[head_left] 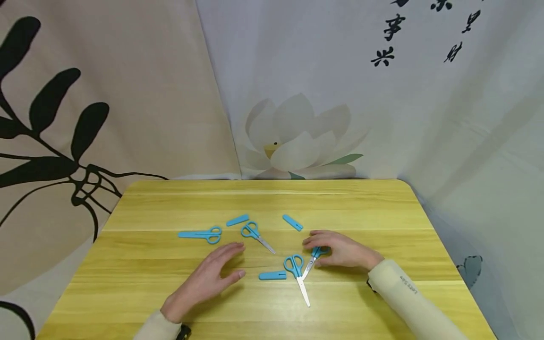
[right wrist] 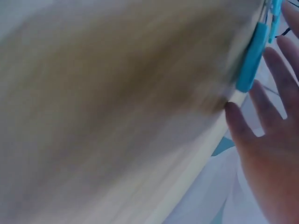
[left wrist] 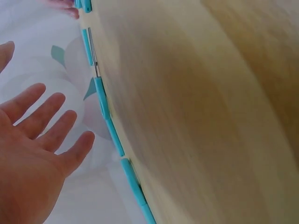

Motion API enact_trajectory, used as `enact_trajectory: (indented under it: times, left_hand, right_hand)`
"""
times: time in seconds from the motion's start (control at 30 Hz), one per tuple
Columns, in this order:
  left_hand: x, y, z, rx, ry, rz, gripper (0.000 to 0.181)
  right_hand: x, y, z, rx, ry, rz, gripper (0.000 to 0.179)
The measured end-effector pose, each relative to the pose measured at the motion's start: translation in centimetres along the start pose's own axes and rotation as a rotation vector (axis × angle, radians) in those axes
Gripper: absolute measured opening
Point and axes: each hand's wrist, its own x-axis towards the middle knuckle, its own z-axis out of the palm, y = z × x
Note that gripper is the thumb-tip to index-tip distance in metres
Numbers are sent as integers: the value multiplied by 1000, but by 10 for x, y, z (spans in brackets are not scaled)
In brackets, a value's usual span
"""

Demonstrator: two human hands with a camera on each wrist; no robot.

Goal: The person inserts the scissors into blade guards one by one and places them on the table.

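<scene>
Head view shows your left hand (head_left: 208,276) open, fingers extended and thumb apart, over the wooden table (head_left: 238,311). Your right hand (head_left: 340,250) is at the right-hand scissors (head_left: 314,258), its fingers loosely bent and parted about the blue handles; whether they touch them, you cannot tell from these angles. The bare blade of that pair slants toward you and leftward, its tip right by the middle scissors (head_left: 297,276), which lie between your hands, closer to the right one, with the blade toward you.

Just left of that middle pair, also between your hands, is the near blade cover (head_left: 272,275). Past your left fingertips lie the far scissors (head_left: 252,230), uncovered, blade angled back toward the right. Beside their handles, farther out, sits the left blade cover (head_left: 237,220). Beyond your left hand rest the sheathed scissors (head_left: 199,234), handles to the right. The right blade cover (head_left: 293,222) lies beyond your right hand, off to its left. A lotus-printed backdrop (head_left: 301,132) hangs behind the table.
</scene>
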Motion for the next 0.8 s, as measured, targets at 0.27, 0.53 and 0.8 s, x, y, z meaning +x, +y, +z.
enact_trajectory:
  times: [0.27, 0.53, 0.8]
  left_hand:
    - [3, 2, 1, -6, -15, -3, 62]
    - [10, 7, 4, -39, -47, 8, 62]
    - [18, 12, 13, -118, -98, 17, 60]
  right_hand:
    - [-4, 10, 1, 6, 29, -29, 40]
    - [-2, 14, 1, 38, 45, -19, 25]
    - [-2, 12, 1, 21, 51, 14, 17]
